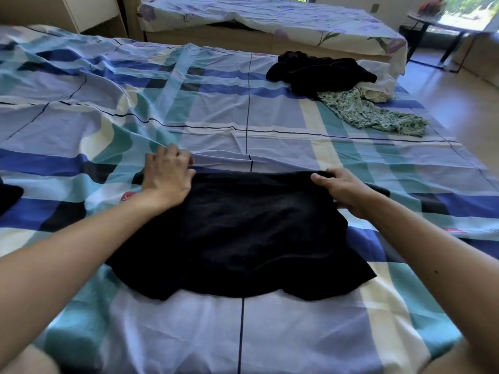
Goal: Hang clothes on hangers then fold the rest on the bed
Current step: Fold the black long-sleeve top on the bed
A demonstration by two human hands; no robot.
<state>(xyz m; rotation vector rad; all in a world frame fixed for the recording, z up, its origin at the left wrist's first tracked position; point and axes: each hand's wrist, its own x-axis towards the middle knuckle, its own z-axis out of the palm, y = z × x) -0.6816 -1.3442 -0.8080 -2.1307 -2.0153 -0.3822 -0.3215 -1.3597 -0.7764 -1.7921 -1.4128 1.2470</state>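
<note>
Head view, left hand [167, 179] and right hand [344, 191] stretched forward, gripping black garment [237, 233], far corners

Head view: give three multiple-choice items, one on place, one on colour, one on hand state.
1. The green floral garment lies: A) on the floor B) on the bed's far right, beside the black clothes pile C) under a pillow.
2. The spread garment nearest the camera is: A) white B) red C) black.
3. The right hand: A) grips that garment's far edge B) lies flat, open C) hangs off the bed.
B, it lies by the pile; C, the cloth is plainly black; A, it curls round the edge.
</note>
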